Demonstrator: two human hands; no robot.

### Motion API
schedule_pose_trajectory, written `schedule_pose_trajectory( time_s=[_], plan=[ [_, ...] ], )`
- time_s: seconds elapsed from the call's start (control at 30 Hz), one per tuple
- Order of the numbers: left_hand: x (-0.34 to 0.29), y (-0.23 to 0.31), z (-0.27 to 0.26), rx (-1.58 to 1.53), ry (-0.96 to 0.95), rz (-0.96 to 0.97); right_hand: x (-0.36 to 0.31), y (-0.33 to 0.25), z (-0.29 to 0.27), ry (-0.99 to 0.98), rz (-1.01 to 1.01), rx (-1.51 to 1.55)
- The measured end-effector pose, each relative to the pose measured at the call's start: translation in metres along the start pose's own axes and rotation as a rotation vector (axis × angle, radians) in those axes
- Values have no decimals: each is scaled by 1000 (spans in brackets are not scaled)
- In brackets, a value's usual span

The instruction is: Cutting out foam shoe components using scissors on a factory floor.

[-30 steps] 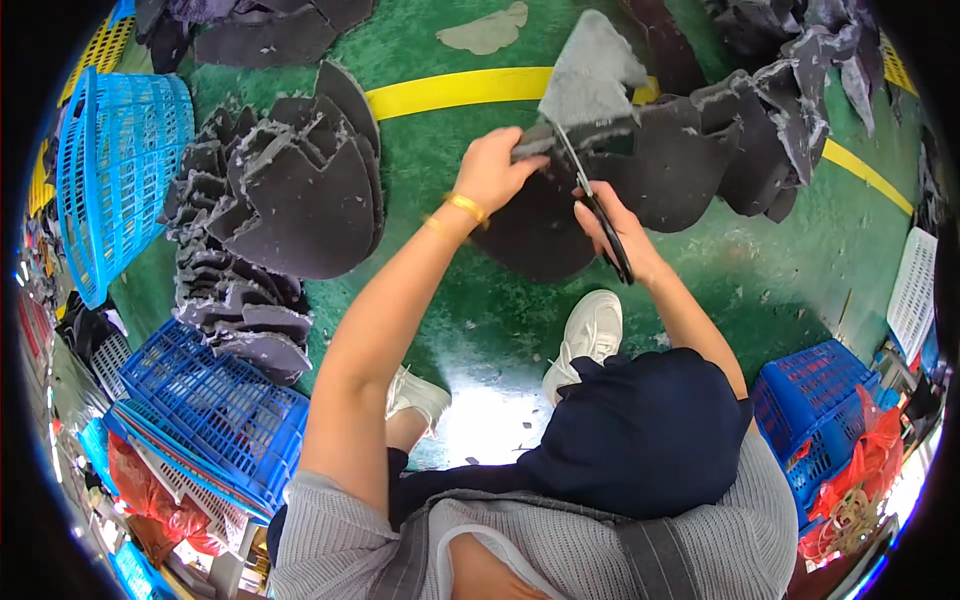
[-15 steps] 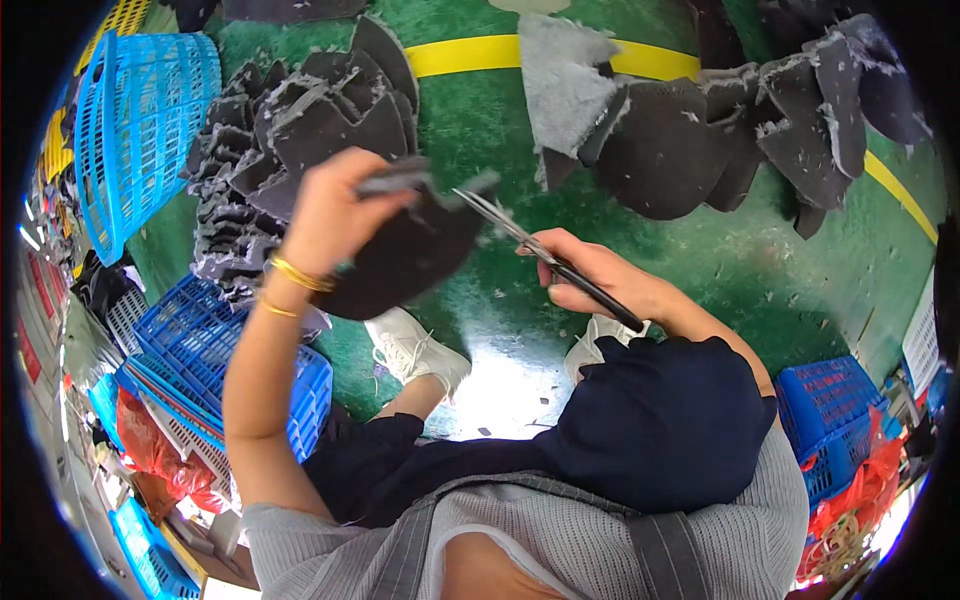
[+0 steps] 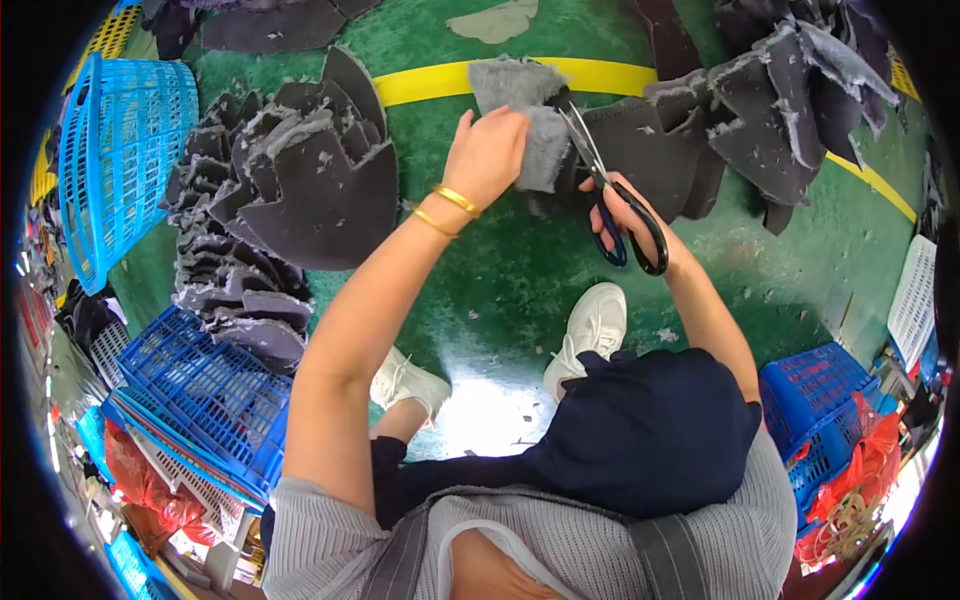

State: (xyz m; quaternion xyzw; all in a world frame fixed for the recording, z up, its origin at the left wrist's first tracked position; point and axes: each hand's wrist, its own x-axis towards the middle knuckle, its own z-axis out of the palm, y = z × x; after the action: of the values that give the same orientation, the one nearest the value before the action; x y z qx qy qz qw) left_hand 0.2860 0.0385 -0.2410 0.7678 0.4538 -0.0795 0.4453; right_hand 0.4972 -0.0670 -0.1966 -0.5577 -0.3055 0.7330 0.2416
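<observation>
My left hand (image 3: 487, 158) reaches forward over the floor, its fingers curled at the left edge of a grey fluffy fabric piece (image 3: 545, 150); the fingertips are partly hidden. Another part of light grey fluff (image 3: 505, 82) shows just beyond that hand. In my right hand (image 3: 632, 215) is a pair of scissors (image 3: 590, 150) with dark handles, the blades slightly parted and aimed away from me beside the fluffy piece. Dark cut pieces (image 3: 645, 150) lie overlapping behind the scissors. To the left is a tall heap of dark cut pieces (image 3: 320, 195) with fuzzy edges.
A light-blue basket (image 3: 130, 160) stands at the far left, with dark-blue crates (image 3: 205, 375) nearer. More blue crates (image 3: 815, 400) and a red plastic bag (image 3: 855, 465) are on the right. A yellow line (image 3: 420, 84) crosses the green floor (image 3: 470, 290); my white shoes (image 3: 595, 325) rest on it.
The dark piece held in my left hand now lies on the left heap. That hand has moved right to the grey fluffy piece. The scissors have shifted right and turned more upright.
</observation>
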Motion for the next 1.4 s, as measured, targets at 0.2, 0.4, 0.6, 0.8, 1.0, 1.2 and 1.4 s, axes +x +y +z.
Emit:
schedule_pose_trajectory(
  time_s=[0.2, 0.4, 0.6, 0.8, 1.0, 1.2, 1.4],
  plan=[
    [-20, 25, 59, 270, 545, 48, -5, 5, 14, 68, -80, 70],
    [-13, -8, 60, -153, 765, 107, -20, 11, -6, 2, 54, -115],
    [-98, -21, 9, -1013, 623, -111, 6, -11, 43, -332, -36, -84],
    [-156, -40, -28, -850, 430, -138, 17, -23, 76, -446, 4, -109],
    [-175, -39, -15, -768, 438, -179, 31, -37, 104, -490, 47, 19],
    [-170, -35, -3, -1028, 523, -243, 42, -34, 115, -411, -75, -56],
    [-181, -44, -32, -832, 399, -217, 44, -31, 120, -474, -86, 12]
  ],
)
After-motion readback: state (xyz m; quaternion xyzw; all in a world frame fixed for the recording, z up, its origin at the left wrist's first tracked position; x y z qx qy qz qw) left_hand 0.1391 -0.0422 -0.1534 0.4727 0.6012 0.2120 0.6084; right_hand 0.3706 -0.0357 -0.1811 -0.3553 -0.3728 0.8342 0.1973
